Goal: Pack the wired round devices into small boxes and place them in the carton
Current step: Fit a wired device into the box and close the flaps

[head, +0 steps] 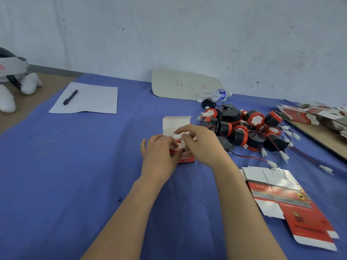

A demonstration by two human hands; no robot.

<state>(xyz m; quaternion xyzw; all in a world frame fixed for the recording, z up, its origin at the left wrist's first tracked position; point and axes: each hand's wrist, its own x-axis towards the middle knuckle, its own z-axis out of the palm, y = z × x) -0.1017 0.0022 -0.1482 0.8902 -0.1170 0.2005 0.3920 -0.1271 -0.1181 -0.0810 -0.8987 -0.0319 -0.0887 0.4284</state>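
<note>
Gripping small box [185, 159] in curled left hand [161, 152], right hand [202, 145] pinching its mouth edge just under raised flap [174, 124]; tuck wire fully in before closing, device pile [244, 128] just beyond right fingers.

Makeshift packing workshop: a small box [175, 124] open-flapped in bare fingers [181, 130], wired round devices [244, 128] heaped just right of them on a blue-covered surface [75, 175], flat printed box blanks [281, 194] nearer and rightward, a cardboard scrap [185, 84] marked "46" beyond against a scuffed wall [169, 34].
</note>
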